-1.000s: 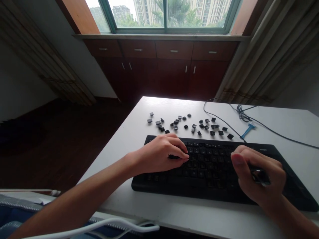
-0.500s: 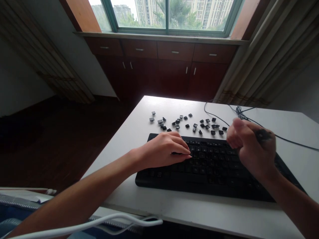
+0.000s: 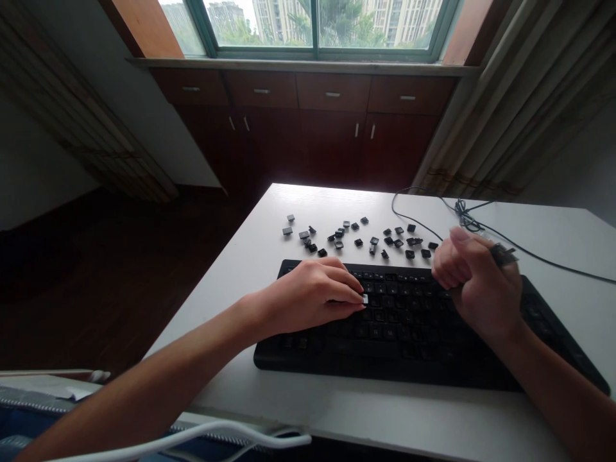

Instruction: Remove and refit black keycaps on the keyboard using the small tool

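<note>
Resting flat on the left part of the black keyboard (image 3: 409,333), the left hand (image 3: 312,295) lies open with its fingers stretched together, their tips touching keys near the middle of the board, just beside a small pale spot among the dark keys. The right hand (image 3: 476,282) is raised above the right half of the keyboard, curled shut into a loose fist, and a small dark piece (image 3: 503,255) sticks out of it on the thumb side; what that piece is cannot be told. The left hand covers the keys beneath it, and the right hand and forearm hide much of the keyboard's upper right area and its near right corner. The keyboard sits on a white table (image 3: 337,398), close to the near edge. Just beyond its far edge, loose keycaps (image 3: 356,237) lie scattered in a rough band across the table top, the rightmost ones partly hidden behind the right fist. A thin dark cable (image 3: 553,263) curves over the table on the far right, with a knotted coil behind the fist. A white cord (image 3: 216,436) loops below the table's near edge. Farther off stand brown cabinets (image 3: 332,122) under a window (image 3: 312,25), with a curtain (image 3: 505,96) hanging to the right.
</note>
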The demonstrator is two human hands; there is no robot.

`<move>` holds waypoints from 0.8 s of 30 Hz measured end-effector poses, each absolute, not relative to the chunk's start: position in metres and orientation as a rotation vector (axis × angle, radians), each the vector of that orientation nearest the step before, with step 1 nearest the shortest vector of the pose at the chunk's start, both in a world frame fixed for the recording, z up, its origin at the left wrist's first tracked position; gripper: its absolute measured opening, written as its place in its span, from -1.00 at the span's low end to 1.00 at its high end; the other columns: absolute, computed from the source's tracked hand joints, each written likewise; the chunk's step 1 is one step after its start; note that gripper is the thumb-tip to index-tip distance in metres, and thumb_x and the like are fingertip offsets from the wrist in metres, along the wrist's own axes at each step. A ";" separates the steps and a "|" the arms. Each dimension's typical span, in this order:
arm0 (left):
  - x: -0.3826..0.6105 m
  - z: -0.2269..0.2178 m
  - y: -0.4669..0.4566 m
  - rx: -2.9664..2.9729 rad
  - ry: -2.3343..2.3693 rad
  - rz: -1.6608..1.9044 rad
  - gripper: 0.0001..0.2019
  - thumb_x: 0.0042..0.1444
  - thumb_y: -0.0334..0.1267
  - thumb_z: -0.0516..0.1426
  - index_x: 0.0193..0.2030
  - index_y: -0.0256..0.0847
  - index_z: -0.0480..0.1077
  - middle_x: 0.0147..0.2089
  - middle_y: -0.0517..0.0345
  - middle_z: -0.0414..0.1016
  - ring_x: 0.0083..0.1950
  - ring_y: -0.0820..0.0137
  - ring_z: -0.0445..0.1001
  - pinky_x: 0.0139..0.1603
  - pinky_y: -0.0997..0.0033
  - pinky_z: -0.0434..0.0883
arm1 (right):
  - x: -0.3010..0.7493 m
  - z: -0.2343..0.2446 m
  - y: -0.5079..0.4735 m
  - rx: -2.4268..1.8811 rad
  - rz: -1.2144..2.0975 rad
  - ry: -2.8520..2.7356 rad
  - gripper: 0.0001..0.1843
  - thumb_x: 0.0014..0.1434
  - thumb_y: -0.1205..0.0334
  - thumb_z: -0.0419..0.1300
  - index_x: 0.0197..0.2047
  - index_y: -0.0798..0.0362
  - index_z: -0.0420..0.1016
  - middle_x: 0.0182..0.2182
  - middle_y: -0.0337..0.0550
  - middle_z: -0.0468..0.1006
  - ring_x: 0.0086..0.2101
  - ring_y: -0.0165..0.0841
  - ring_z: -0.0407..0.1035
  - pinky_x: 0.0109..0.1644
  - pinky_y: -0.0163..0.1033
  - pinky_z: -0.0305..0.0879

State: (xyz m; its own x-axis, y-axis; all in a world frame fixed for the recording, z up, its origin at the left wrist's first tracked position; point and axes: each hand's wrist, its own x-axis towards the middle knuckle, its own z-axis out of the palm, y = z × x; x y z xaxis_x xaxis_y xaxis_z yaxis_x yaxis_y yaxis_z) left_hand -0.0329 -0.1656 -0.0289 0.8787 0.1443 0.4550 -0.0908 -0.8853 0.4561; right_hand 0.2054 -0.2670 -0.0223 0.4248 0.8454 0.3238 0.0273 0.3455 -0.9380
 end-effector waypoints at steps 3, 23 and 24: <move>-0.033 -0.029 -0.167 2.546 0.058 0.659 -0.89 0.26 -0.33 0.23 -0.20 -0.19 0.64 -0.16 0.10 0.68 -0.16 0.39 0.56 -0.11 0.42 0.53 | 0.203 -0.024 -0.266 -1.105 0.687 -0.977 -0.45 0.31 0.11 0.23 -0.67 0.00 0.18 -0.70 -0.33 0.09 -0.65 -0.45 0.05 -0.61 -0.22 -0.03; -0.030 -0.029 -0.171 2.463 0.281 0.613 -0.90 0.18 -0.35 0.27 -0.20 -0.17 0.65 -0.18 0.13 0.67 -0.15 0.39 0.57 -0.11 0.42 0.52 | 0.198 -0.024 -0.272 -1.087 0.714 -1.008 -0.43 0.31 0.06 0.23 -0.67 0.01 0.17 -0.70 -0.33 0.08 -0.65 -0.45 0.04 -0.60 -0.22 -0.04; -0.030 -0.029 -0.172 2.455 0.296 0.620 -0.89 0.16 -0.36 0.28 -0.19 -0.17 0.65 -0.19 0.12 0.67 -0.15 0.38 0.57 -0.12 0.42 0.52 | 0.196 -0.024 -0.272 -1.091 0.715 -1.025 -0.43 0.32 0.04 0.22 -0.67 0.01 0.18 -0.70 -0.32 0.09 -0.64 -0.45 0.05 -0.60 -0.22 -0.03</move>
State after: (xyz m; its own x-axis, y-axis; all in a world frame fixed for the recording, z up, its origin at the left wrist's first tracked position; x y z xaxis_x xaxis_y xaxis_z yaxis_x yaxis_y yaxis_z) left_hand -0.0298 -0.1718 -0.0292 0.8672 0.3403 0.3636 0.0689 -0.8051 0.5891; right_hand 0.1959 -0.2721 -0.0241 0.3826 0.8714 0.3071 0.0131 0.3273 -0.9448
